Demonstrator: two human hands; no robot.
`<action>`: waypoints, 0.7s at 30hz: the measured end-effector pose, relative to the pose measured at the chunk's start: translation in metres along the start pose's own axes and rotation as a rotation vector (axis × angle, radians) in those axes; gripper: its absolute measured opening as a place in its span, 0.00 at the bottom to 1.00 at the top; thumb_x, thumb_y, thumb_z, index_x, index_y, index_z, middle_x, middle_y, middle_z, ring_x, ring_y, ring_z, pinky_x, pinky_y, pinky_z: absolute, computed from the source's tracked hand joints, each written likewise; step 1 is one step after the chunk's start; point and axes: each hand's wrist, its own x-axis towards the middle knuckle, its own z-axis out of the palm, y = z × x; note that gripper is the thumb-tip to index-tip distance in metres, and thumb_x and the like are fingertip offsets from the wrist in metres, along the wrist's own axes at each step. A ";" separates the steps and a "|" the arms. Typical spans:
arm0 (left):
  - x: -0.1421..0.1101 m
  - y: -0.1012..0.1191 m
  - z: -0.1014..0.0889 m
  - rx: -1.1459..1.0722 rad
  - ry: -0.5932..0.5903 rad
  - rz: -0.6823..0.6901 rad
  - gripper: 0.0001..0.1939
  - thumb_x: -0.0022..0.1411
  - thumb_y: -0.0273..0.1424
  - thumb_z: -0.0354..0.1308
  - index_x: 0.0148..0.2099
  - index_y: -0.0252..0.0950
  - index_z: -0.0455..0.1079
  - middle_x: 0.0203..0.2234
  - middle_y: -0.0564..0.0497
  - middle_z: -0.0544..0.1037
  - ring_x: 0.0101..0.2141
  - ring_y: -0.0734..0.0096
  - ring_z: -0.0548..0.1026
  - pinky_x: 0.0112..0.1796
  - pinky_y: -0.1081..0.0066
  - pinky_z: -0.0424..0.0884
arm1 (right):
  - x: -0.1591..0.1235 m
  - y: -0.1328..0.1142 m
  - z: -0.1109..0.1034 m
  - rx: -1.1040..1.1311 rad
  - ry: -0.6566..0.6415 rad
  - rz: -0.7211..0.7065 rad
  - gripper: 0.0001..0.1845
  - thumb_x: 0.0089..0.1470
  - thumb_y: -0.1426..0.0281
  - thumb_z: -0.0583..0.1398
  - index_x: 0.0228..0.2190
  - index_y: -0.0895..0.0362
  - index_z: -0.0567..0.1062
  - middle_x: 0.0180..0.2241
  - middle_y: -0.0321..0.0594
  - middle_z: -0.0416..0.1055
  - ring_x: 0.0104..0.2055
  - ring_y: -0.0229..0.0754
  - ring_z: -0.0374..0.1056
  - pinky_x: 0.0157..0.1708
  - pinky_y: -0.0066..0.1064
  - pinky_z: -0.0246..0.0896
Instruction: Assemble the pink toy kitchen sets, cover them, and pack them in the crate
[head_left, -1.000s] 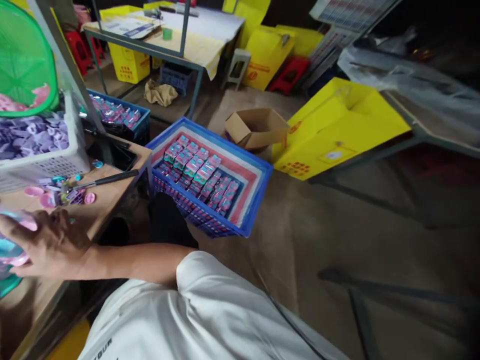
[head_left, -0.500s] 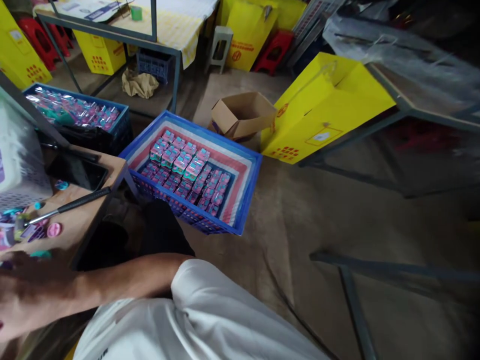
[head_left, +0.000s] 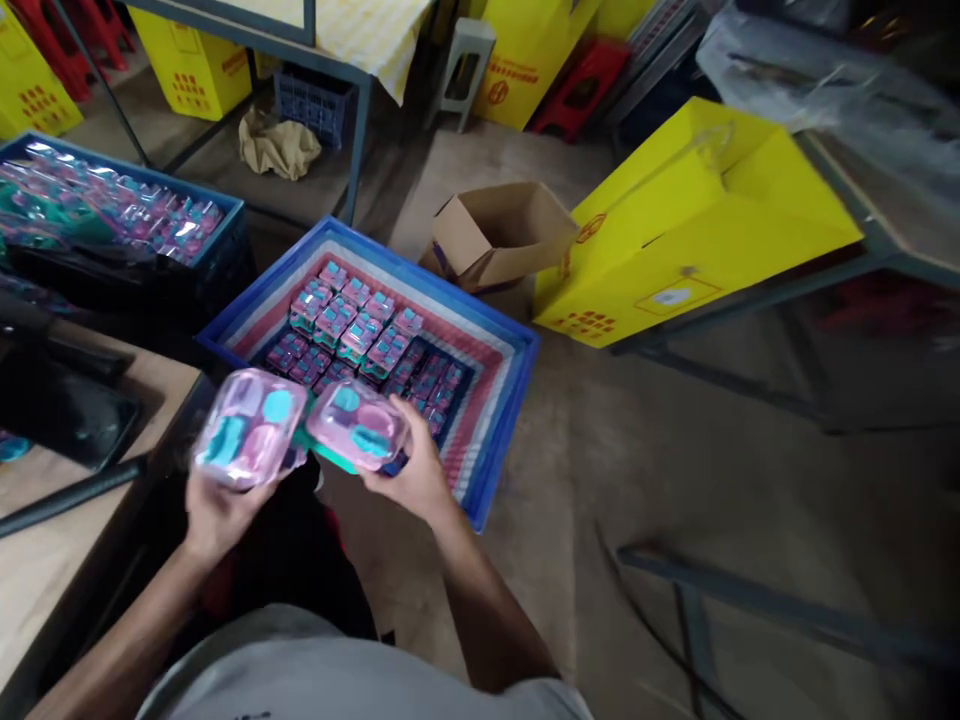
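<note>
A person in a gray shirt grips two clear-covered packs of pink and turquoise pieces, one to a hand, side by side in front of a blue crate [head_left: 517,385]. The left hand [head_left: 225,510] grasps the left pack [head_left: 253,428] from its near edge, thumb toward the right; the right hand [head_left: 420,475] clasps the right pack [head_left: 358,425] at its outer end. A green edge [head_left: 330,455] shows beside and below the right pack. Both packs hide part of the crate's near rim; whether they are above it or short of it cannot be told. Inside the crate, stacked packs [head_left: 360,325] stand in rows against a striped liner [head_left: 480,385], the far rows higher than the near ones. Sound handling here probably means pressure on the firm sides rather than the clear covers, which look thin enough to dent, and both packs held level so that the pieces inside lie evenly. Fingers wrapped low give better support than a pinch at one end, a weak point of the right hand's hold. Clearance from the crate's rim matters, as does a gap from the wooden surface [head_left: 45,590] at left, where a black handle [head_left: 75,495] lies near the edge.
</note>
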 end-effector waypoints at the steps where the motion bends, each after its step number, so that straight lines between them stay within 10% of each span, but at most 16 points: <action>1: 0.011 -0.012 0.016 -0.018 -0.053 0.010 0.32 0.49 0.48 0.75 0.50 0.36 0.73 0.42 0.47 0.80 0.42 0.54 0.80 0.48 0.48 0.79 | 0.008 0.026 0.001 0.025 0.035 0.083 0.52 0.44 0.67 0.72 0.67 0.49 0.58 0.66 0.50 0.62 0.67 0.55 0.64 0.63 0.50 0.68; 5: 0.053 -0.066 0.083 -0.064 -0.115 0.008 0.39 0.46 0.48 0.75 0.55 0.37 0.68 0.49 0.43 0.79 0.51 0.48 0.78 0.57 0.43 0.73 | 0.058 0.135 0.035 0.003 0.097 0.240 0.51 0.44 0.65 0.71 0.66 0.55 0.58 0.67 0.55 0.60 0.69 0.54 0.61 0.64 0.48 0.64; 10: 0.105 -0.122 0.138 0.075 0.009 -0.212 0.41 0.43 0.46 0.76 0.55 0.37 0.67 0.49 0.40 0.78 0.51 0.50 0.78 0.57 0.51 0.73 | 0.145 0.243 0.126 -0.103 -0.002 0.266 0.50 0.43 0.69 0.70 0.65 0.61 0.59 0.66 0.57 0.61 0.69 0.53 0.58 0.70 0.46 0.52; 16: 0.170 -0.156 0.159 0.139 0.183 -0.188 0.42 0.43 0.50 0.75 0.55 0.36 0.65 0.52 0.38 0.76 0.53 0.48 0.76 0.58 0.48 0.70 | 0.231 0.328 0.214 -0.159 -0.113 0.274 0.51 0.43 0.72 0.71 0.66 0.63 0.60 0.65 0.56 0.63 0.69 0.53 0.58 0.70 0.45 0.51; 21: 0.167 -0.166 0.159 0.223 0.127 -0.175 0.42 0.45 0.55 0.72 0.55 0.36 0.65 0.49 0.38 0.77 0.51 0.48 0.77 0.56 0.49 0.72 | 0.267 0.384 0.252 -0.150 -0.144 0.267 0.49 0.44 0.77 0.68 0.66 0.65 0.60 0.67 0.56 0.61 0.70 0.51 0.56 0.72 0.42 0.47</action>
